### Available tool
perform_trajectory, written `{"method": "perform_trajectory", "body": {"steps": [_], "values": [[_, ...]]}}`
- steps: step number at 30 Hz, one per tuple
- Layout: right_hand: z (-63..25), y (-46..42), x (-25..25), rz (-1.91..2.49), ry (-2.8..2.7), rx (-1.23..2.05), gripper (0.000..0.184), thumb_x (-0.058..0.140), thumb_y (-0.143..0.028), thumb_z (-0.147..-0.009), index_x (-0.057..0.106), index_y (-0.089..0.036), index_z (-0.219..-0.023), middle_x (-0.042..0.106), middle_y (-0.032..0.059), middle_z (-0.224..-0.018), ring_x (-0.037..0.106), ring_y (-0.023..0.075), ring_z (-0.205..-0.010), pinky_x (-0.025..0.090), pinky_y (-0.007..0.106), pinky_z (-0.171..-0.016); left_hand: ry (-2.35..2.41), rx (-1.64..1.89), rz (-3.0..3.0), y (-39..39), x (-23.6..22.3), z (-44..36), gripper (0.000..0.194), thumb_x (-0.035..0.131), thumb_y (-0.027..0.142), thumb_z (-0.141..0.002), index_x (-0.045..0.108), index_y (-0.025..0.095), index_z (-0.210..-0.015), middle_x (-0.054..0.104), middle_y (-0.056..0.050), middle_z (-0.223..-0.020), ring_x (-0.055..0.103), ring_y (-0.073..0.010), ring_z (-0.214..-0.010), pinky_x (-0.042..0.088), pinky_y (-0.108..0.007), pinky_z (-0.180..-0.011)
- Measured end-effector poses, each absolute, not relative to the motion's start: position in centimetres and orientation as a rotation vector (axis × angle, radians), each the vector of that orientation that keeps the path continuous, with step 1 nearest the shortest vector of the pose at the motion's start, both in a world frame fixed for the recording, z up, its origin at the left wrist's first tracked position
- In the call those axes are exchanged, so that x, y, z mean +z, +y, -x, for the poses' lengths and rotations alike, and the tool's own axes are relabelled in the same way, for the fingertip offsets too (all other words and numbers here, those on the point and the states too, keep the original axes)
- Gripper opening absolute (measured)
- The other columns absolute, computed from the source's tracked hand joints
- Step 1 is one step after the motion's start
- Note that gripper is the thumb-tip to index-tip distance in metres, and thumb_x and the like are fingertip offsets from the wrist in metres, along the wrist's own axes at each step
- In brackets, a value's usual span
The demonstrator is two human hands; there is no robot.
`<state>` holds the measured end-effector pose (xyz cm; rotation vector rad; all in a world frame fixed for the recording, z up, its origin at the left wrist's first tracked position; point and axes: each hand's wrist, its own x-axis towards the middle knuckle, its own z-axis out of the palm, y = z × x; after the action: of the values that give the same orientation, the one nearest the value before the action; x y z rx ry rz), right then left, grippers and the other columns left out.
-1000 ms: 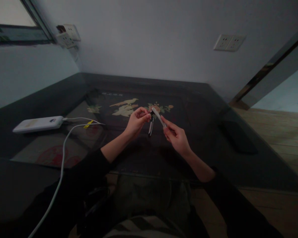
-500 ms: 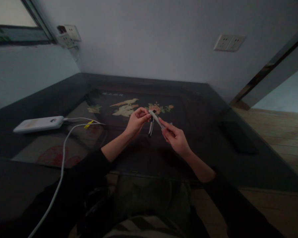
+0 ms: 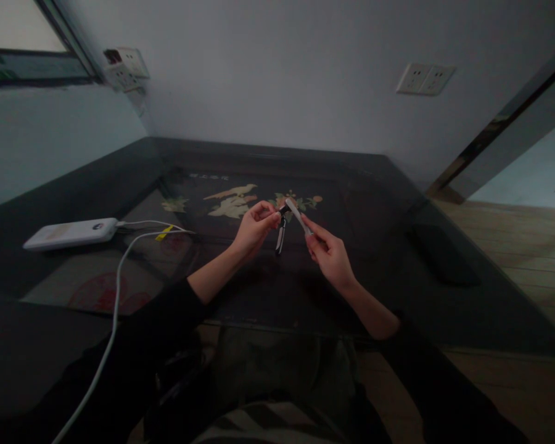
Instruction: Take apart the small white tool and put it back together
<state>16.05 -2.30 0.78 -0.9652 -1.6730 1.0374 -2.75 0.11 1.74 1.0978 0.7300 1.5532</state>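
**Pale strip [image 3: 298,216] and small dark piece [image 3: 283,210] held close together above a dark table [image 3: 374,209]**

The left hand [image 3: 255,229] pinches the dark piece between thumb and fingers. The right hand [image 3: 329,251] grips the lower end of the strip, whose upper end slants to the dark piece; whether they touch is unclear. A slim black-and-white item [image 3: 280,239] hangs just below, perhaps joined to the dark piece.

The left pinch covers little of the piece, so a sideways push from the strip could probably twist it loose. The strip's tip might also slip off and graze the left fingertips, and dim light makes misjudging likelier.

The tabletop looks smooth and carries a bird-and-flower picture [image 3: 234,200]. To the left lies a white device [image 3: 71,234] with a white cable [image 3: 118,271] and a yellow tag [image 3: 164,232]; to the right, a flat black object [image 3: 445,254]. Behind rises a pale wall [image 3: 277,80] with socket plates [image 3: 425,79]. A window [image 3: 23,28] is at upper left, a wood-plank floor [image 3: 536,246] at right.
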Motion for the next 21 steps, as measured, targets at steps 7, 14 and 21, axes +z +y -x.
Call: {"method": "perform_trajectory", "body": {"steps": [7, 14, 21], "values": [[-15.95, -2.76, 0.67, 0.898, -1.716, 1.075, 0.047, 0.053, -0.033, -0.092, 0.058, -0.021, -0.137, 0.045, -0.0024, -0.064, 0.034, 0.0086, -0.049, 0.03, 0.024, -0.043, 0.709, 1.547, -1.072, 0.04, 1.87, 2.72, 0.035, 0.085, 0.028, -0.061, 0.054, 0.017, -0.07, 0.061, 0.004, -0.066, 0.054, -0.0049, -0.058, 0.043, -0.016, -0.057], [-15.89, -2.87, 0.79, 0.805, -1.691, 1.178, 0.047, 0.055, -0.035, -0.091, 0.059, -0.024, -0.136, 0.044, -0.0037, -0.063, 0.034, 0.0081, -0.05, 0.029, 0.022, -0.043, 0.712, 1.546, -1.075, 0.19, 1.73, 2.85, 0.036, 0.086, 0.03, -0.063, 0.054, 0.017, -0.074, 0.064, 0.003, -0.07, 0.055, -0.0057, -0.06, 0.044, -0.017, -0.058], [-15.84, -2.63, 0.6, 0.832, -1.655, 1.14, 0.046, 0.053, -0.032, -0.092, 0.057, -0.026, -0.138, 0.044, -0.0037, -0.064, 0.034, 0.0081, -0.05, 0.03, 0.022, -0.043, 0.696, 1.548, -1.071, 0.09, 1.57, 2.73, 0.033, 0.085, 0.029, -0.062, 0.056, 0.017, -0.071, 0.061, 0.003, -0.07, 0.055, -0.0062, -0.062, 0.043, -0.017, -0.057]]}}
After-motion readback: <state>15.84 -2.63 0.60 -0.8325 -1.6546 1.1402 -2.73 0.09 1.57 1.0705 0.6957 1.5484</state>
